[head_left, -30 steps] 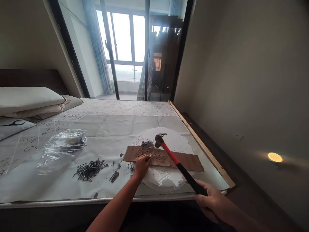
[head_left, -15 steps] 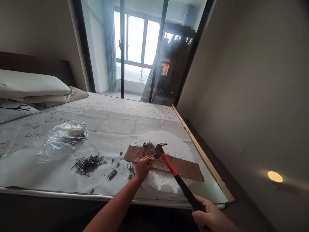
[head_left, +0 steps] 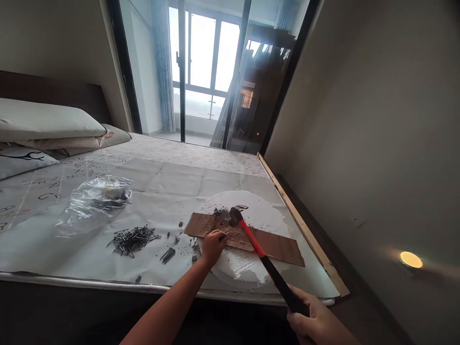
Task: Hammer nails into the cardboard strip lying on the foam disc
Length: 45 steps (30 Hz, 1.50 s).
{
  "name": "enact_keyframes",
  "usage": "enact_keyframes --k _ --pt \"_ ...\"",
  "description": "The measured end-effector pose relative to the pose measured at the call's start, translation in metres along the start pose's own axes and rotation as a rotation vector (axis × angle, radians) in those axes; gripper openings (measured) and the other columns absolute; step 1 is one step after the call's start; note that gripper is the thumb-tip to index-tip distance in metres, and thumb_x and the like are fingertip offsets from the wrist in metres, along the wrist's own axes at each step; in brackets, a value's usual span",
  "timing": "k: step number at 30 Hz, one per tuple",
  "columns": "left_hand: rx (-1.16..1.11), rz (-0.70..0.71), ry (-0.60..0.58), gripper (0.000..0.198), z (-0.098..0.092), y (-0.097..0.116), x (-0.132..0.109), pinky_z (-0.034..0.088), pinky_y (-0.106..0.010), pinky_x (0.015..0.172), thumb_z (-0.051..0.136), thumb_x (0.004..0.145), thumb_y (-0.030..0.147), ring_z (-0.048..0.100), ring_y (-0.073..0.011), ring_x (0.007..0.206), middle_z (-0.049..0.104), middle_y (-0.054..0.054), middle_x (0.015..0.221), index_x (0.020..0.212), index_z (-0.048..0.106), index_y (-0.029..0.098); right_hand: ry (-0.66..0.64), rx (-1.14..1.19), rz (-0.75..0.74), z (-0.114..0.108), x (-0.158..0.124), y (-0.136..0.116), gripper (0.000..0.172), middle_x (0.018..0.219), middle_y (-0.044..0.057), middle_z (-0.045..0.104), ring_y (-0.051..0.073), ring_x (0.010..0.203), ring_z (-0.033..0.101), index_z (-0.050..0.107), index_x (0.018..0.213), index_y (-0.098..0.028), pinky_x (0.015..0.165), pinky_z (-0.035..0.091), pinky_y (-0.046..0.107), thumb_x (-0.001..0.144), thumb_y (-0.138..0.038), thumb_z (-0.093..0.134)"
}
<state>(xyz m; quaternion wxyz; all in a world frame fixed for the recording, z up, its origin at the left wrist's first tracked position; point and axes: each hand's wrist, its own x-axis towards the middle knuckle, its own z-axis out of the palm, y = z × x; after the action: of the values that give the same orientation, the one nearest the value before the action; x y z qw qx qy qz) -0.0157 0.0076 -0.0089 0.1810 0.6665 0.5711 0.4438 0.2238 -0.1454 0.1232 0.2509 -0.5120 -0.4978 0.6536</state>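
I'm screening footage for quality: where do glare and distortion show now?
Head view: window blown white; plastic bag glinting; round light flaring sideways; door frame's sides converging downward; hammer and nail pile readable; left hand too small for fingertip detail.

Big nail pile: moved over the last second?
No. The nail pile keeps its place on the grey sheet, left of the small nail bundle and nearer us than the plastic bag; only the camera shifted.

Hands [head_left: 212,249] near a brown board [head_left: 282,248], hammer [head_left: 252,239] in the right one [head_left: 316,316].
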Motion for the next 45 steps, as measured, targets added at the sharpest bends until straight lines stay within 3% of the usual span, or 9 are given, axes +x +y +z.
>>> enact_keyframes --k 3,9,15,21,27,32,35,40,45 --pt "0.010 -0.001 0.015 0.013 0.001 0.000 0.000 0.043 -0.025 0.067 0.055 0.076 0.021 0.060 -0.0159 0.074 0.067 -0.004 0.078 0.072 0.068 0.019 0.072 -0.026 0.032 0.000 -0.004 -0.003 0.062 0.041 -0.011 0.035 0.005 0.033 0.027 0.044 0.127 -0.012 0.035 0.024 0.018 0.070 -0.035 0.055" --pt "0.014 0.010 0.012 0.014 0.001 -0.003 0.002 0.043 -0.025 0.066 0.055 0.076 0.019 0.060 -0.0159 0.072 0.066 -0.004 0.075 0.070 0.066 0.018 -0.107 -0.013 0.017 0.002 0.007 0.008 0.069 0.040 -0.011 0.036 0.004 0.028 0.026 0.042 0.128 -0.006 0.030 0.019 0.016 0.062 -0.025 0.049" --pt "-0.007 0.012 0.000 0.018 0.000 -0.003 0.003 0.043 -0.025 0.062 0.053 0.079 0.026 0.059 -0.0156 0.070 0.066 -0.005 0.076 0.071 0.067 0.018 0.004 -0.004 -0.013 -0.001 0.003 0.001 0.073 0.037 -0.014 0.031 0.005 0.027 0.025 0.027 0.137 -0.009 0.028 0.021 0.015 0.070 -0.028 0.049" --pt "0.003 0.034 0.007 0.017 0.002 -0.006 0.004 0.042 -0.025 0.063 0.054 0.078 0.025 0.059 -0.0153 0.069 0.065 -0.003 0.072 0.069 0.067 0.019 -0.059 -0.015 0.031 0.002 0.014 0.010 0.077 0.034 -0.014 0.029 0.006 0.025 0.024 0.031 0.135 -0.005 0.025 0.019 0.015 0.062 -0.024 0.047" --pt "0.010 0.038 -0.001 0.020 0.002 -0.006 0.005 0.042 -0.025 0.063 0.053 0.080 0.030 0.058 -0.0155 0.070 0.066 -0.004 0.075 0.071 0.067 0.019 -0.012 -0.013 -0.056 0.002 0.006 0.000 0.070 0.034 -0.015 0.028 0.005 0.026 0.022 0.031 0.135 -0.008 0.027 0.019 0.014 0.069 -0.027 0.048" --pt "0.103 0.029 -0.057 0.014 0.001 -0.004 0.003 0.042 -0.025 0.065 0.055 0.076 0.019 0.058 -0.0151 0.071 0.064 -0.004 0.076 0.069 0.067 0.019 -0.045 0.026 0.054 0.011 0.014 0.007 0.073 0.039 -0.013 0.031 0.004 0.026 0.024 0.038 0.130 -0.006 0.027 0.019 0.014 0.059 -0.020 0.044" --pt "0.157 0.046 -0.083 0.013 0.001 -0.003 0.001 0.042 -0.025 0.067 0.056 0.074 0.014 0.058 -0.0152 0.073 0.064 -0.003 0.077 0.069 0.068 0.019 -0.056 0.043 0.023 0.010 0.013 0.011 0.073 0.039 -0.014 0.031 0.004 0.026 0.023 0.038 0.130 -0.006 0.026 0.018 0.014 0.059 -0.020 0.044" --pt "0.119 0.035 -0.072 0.012 0.001 -0.003 0.002 0.044 -0.026 0.066 0.057 0.074 0.017 0.059 -0.0155 0.071 0.064 -0.004 0.079 0.072 0.069 0.018 -0.047 0.015 -0.038 0.006 0.004 0.004 0.071 0.037 -0.014 0.031 0.004 0.026 0.024 0.034 0.133 -0.006 0.027 0.019 0.014 0.067 -0.025 0.046" --pt "0.043 0.016 -0.087 0.013 -0.002 -0.003 0.005 0.046 -0.026 0.066 0.056 0.073 0.018 0.060 -0.0159 0.074 0.064 -0.005 0.083 0.075 0.069 0.019 -0.079 0.026 -0.001 0.006 0.007 0.010 0.073 0.037 -0.014 0.029 0.005 0.027 0.024 0.033 0.134 -0.007 0.027 0.021 0.014 0.063 -0.020 0.042"
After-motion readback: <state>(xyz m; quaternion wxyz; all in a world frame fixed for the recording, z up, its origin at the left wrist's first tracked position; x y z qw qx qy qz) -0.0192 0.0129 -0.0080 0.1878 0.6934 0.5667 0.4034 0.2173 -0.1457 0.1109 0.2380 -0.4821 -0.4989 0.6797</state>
